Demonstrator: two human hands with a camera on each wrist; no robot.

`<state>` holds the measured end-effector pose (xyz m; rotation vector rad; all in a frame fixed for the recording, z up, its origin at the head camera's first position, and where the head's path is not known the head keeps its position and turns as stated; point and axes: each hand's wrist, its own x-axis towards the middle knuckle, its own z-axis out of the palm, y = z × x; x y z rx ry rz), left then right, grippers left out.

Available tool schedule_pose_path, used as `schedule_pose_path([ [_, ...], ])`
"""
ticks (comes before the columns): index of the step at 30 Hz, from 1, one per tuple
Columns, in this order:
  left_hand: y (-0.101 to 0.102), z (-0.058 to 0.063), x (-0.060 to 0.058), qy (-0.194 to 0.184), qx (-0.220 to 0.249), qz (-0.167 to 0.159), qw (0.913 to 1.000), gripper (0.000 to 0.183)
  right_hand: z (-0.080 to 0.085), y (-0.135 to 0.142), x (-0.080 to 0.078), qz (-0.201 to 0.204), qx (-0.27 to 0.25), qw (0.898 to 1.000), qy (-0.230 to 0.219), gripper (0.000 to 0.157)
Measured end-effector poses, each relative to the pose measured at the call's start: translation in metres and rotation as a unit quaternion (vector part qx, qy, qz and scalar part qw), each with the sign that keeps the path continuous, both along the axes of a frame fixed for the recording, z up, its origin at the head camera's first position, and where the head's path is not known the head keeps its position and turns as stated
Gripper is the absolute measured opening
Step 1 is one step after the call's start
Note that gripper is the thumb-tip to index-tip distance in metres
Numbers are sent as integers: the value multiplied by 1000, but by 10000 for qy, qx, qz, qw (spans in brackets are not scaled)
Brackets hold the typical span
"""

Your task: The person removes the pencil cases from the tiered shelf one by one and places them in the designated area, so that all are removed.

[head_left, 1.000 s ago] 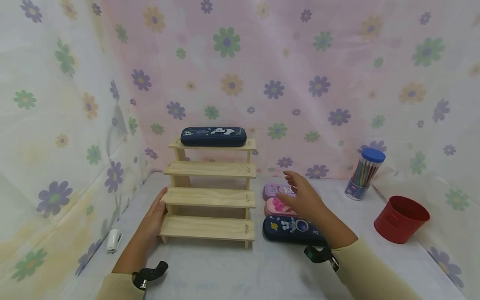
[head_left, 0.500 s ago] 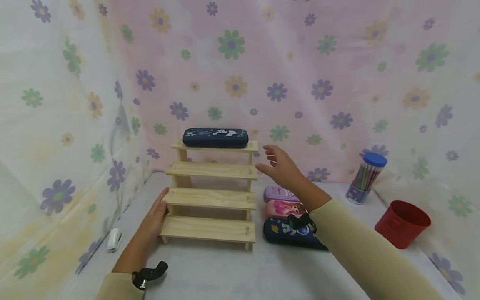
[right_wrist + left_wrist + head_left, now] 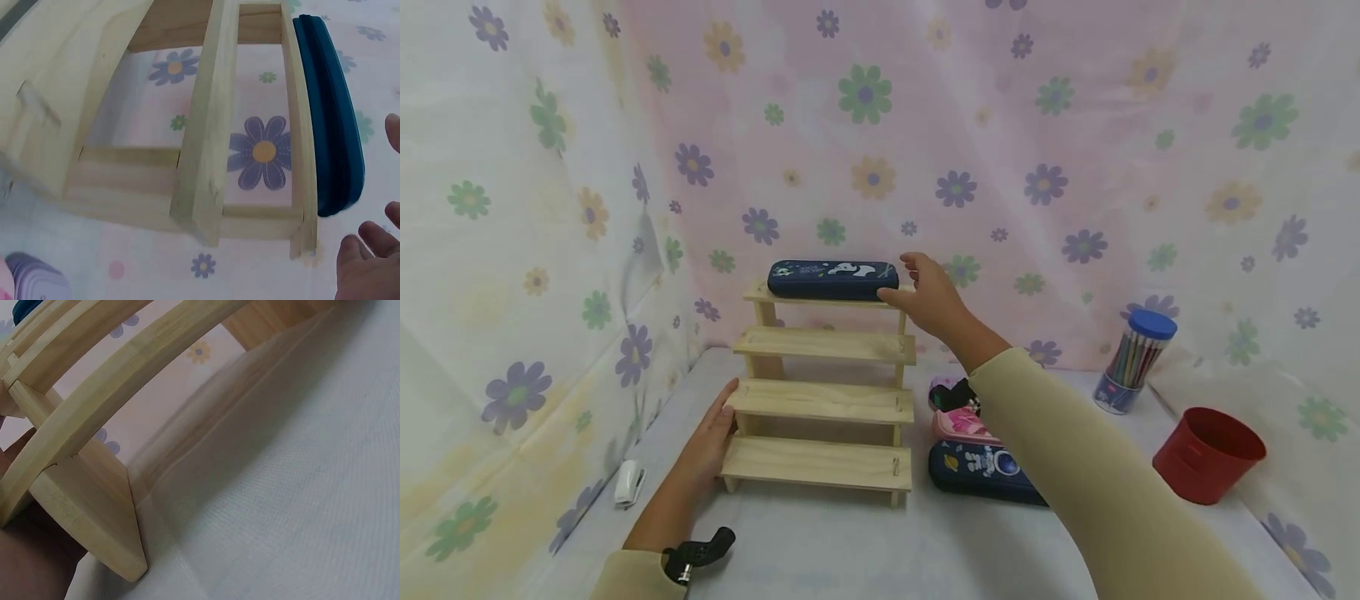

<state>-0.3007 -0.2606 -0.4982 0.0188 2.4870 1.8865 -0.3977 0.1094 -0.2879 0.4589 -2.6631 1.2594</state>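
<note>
A dark blue pencil case (image 3: 831, 279) with a panda print lies on the top step of a four-tier wooden display rack (image 3: 820, 400), its long side facing me. At its right end is my right hand (image 3: 932, 296), thumb and fingers spread apart. In the right wrist view a small gap shows between these fingers (image 3: 375, 240) and the case (image 3: 331, 119). My left hand (image 3: 706, 437) rests against the rack's left side, fingers extended along it. The left wrist view shows that hand (image 3: 37, 556) partly hidden behind the rack's end piece (image 3: 94, 519).
Right of the rack lie an astronaut pencil case (image 3: 977, 471), a pink one (image 3: 962, 425) and a purple one, partly covered by my right arm. Farther right stand a pencil tub (image 3: 1131, 362) and a red bucket (image 3: 1210, 457). A white stapler-like object (image 3: 628, 483) lies left.
My right hand has moved up and left from above the pencil cases on the table to the right end of the panda case. My left hand has stayed at the rack.
</note>
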Motion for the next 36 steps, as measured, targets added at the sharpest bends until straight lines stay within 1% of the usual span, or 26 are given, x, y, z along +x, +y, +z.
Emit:
schedule_pose_path([
  [5,0,-1,2,22,93,-16,10000,55,-3,-20,-10,-139,-22,9998,-140,94],
  [11,1,-3,3,80,171,-57,9998,55,-10,-32,-17,-452,-149,9961,-737,105],
  [14,1,-4,2,126,182,-7,9998,56,-10,-35,-20,-548,-224,9946,-850,107],
  [18,0,-6,0,171,162,16,9997,57,-8,-38,-22,-614,-135,9933,-968,106],
  [23,-1,-7,-2,85,141,59,9998,55,-6,-37,-22,-576,-59,9928,-1048,100],
  [26,-2,-6,-2,30,124,91,9999,56,-5,-36,-20,-542,-51,9933,-1014,96],
  [36,0,-5,-3,13,145,132,9998,54,-5,-33,-19,-474,65,9948,-902,94],
])
